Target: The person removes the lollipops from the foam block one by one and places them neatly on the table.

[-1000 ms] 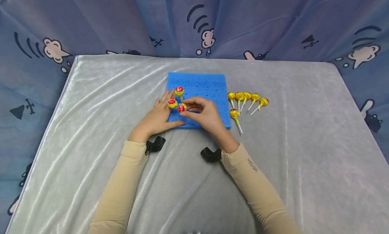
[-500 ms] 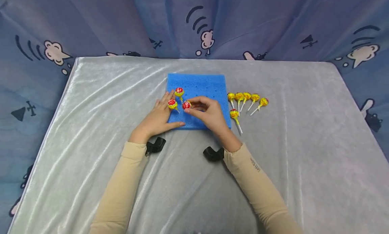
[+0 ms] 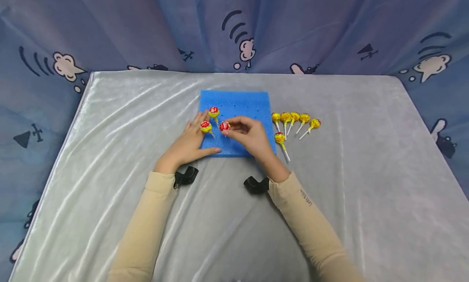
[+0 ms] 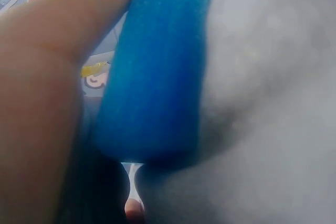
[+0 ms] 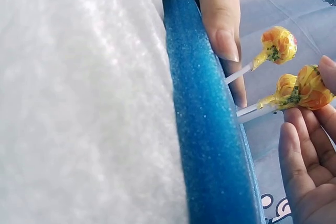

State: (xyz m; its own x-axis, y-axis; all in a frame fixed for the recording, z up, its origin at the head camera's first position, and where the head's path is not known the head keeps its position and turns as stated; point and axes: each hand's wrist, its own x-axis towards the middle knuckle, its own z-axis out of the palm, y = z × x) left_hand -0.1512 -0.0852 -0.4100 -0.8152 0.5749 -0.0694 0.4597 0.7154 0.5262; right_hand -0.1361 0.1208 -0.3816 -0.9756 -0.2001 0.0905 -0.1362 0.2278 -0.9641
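Observation:
A blue foam block point(image 3: 249, 101) with rows of small holes lies on the table. My left hand point(image 3: 185, 143) rests on its left side, fingers straight and thumb along the front. Two yellow-and-red lollipops stand in the foam: a rear lollipop point(image 3: 214, 112) and a front lollipop point(image 3: 206, 125), both beside the left fingers. My right hand point(image 3: 253, 136) pinches a third lollipop point(image 3: 224, 126) by its wrapped head, just right of these. In the right wrist view the held lollipop point(image 5: 315, 88) has its stick reaching the foam; whether it is in a hole cannot be seen.
Right of the foam, several lollipops point(image 3: 294, 117) lie in a loose row on the grey cloth point(image 3: 344, 184). A single lollipop point(image 3: 280, 138) lies nearer the front. A patterned blue curtain point(image 3: 146, 29) hangs behind the table.
The right hand has moved the pinched lollipop a little to the right, away from the two standing ones, then held nearly still. The left hand has stayed on the foam.

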